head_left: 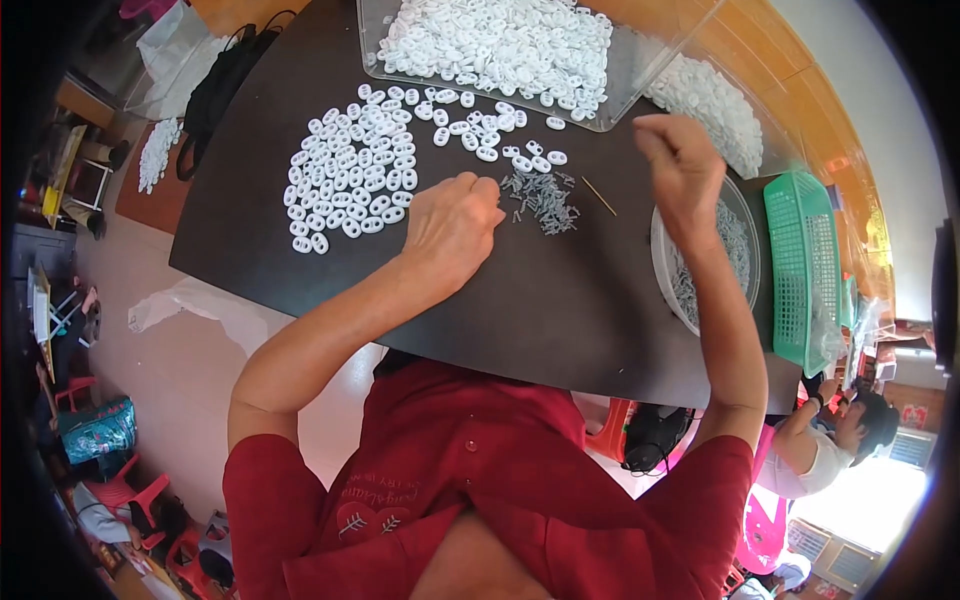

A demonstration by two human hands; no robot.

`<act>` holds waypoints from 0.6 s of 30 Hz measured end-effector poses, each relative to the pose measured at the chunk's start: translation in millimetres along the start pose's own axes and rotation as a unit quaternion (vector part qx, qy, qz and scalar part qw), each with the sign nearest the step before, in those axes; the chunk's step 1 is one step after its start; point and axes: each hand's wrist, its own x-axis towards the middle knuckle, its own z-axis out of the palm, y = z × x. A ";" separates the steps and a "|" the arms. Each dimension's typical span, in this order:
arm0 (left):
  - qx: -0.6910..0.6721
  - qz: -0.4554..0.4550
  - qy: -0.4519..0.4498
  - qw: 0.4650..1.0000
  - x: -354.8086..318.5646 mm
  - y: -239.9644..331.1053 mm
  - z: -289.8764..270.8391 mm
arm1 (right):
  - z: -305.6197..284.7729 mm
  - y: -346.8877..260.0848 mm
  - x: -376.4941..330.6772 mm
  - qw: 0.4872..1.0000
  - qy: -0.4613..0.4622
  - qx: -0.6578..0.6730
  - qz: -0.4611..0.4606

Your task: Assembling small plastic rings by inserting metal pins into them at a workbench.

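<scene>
My left hand is closed above the dark table, fingers curled inward; anything between them is hidden. It hovers at the right edge of a spread of white oval plastic pieces, each with two holes. Just right of it lies a small heap of grey screw-like pins. A thin brass-coloured stick rests beside the heap. My right hand is raised at the right, its fingers bent together, and I cannot make out whether it holds something. Under my right forearm stands a round clear tub of grey pins.
A clear plastic bin full of white pieces stands at the far side. Beyond it is a bag of white pieces. A green basket sits at the right edge of the table. Another person is at lower right.
</scene>
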 end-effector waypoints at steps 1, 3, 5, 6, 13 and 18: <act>0.002 0.000 0.000 1.000 1.4 -0.1 1.8 | 3.0 -7.5 -5.3 0.999 -0.019 0.014 -0.022; 0.072 0.030 -0.025 0.997 3.6 -0.4 6.1 | 7.5 -17.7 -13.3 0.998 -0.038 0.028 -0.044; 0.094 0.042 -0.034 0.994 6.6 2.0 6.2 | 10.8 -23.6 -19.1 0.995 -0.071 0.059 -0.043; 0.115 0.054 -0.044 0.991 7.1 2.9 6.2 | 11.5 -26.1 -22.2 0.995 -0.070 0.059 -0.043; 0.065 0.020 -0.044 0.997 5.2 -7.7 4.9 | 20.0 -41.0 -48.0 0.977 -0.164 0.131 -0.018; -0.110 -0.083 -0.060 0.989 9.8 -3.9 -8.4 | 36.4 -43.5 -56.5 0.970 -0.175 0.168 0.007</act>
